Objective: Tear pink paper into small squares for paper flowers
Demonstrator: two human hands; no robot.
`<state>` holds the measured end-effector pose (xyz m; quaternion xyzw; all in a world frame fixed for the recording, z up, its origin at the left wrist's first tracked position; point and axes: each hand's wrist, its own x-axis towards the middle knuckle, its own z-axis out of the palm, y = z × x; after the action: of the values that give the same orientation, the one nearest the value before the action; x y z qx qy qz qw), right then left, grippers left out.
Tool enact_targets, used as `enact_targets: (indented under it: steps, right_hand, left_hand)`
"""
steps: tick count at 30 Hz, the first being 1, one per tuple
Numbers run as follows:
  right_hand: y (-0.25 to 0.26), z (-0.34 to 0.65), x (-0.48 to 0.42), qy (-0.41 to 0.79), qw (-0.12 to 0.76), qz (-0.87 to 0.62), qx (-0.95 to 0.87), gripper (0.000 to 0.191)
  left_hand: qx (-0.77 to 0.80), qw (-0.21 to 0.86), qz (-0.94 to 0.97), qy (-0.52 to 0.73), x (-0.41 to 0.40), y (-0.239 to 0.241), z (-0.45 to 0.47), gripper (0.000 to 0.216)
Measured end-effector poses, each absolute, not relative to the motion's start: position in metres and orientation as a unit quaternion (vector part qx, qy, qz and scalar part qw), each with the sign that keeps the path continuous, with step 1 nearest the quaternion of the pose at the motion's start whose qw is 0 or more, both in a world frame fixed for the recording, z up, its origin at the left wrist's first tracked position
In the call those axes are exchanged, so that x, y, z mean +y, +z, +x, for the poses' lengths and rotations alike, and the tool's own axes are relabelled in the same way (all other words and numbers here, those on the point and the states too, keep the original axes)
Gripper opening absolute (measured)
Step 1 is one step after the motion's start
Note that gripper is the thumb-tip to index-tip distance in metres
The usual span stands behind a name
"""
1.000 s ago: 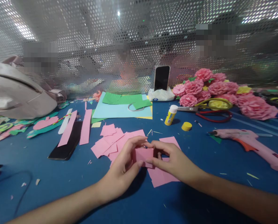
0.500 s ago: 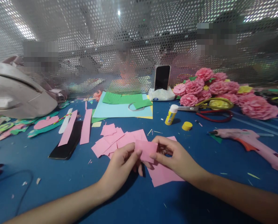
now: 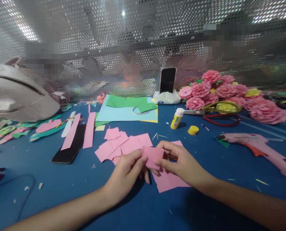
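Pink paper (image 3: 152, 154), at the clock's centre, is pinched at opposite edges by the fingers of your left hand (image 3: 126, 168) and right hand (image 3: 183, 163), apparently to steady it. Matching pieces (image 3: 133, 145) pile loosely at 10 o'clock, seemingly within reach; at 1, your glue stick (image 3: 176, 121) stands upright on the worktop (image 3: 85, 186). Farthest, near 12, a packet (image 3: 168, 97) seemingly props a phone (image 3: 168, 80).

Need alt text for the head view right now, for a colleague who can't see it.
A person's left hand and right hand hold a small pink paper above a blue table. More pink pieces lie around the hands; farther right are a glue stick, a yellow cap, pink flowers and a pink glue gun.
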<state>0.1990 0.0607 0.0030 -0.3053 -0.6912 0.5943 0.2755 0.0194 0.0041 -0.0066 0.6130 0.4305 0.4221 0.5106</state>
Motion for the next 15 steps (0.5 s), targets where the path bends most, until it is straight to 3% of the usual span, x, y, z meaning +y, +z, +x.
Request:
enact_targets:
  steps: [15]
  right_hand:
    - [0.0015, 0.1986, 0.0588, 0.622, 0.256, -0.313, -0.671, 0.027]
  left_hand:
    - [0.441, 0.483, 0.64, 0.404, 0.0026, -0.006, 0.0204, 0.027]
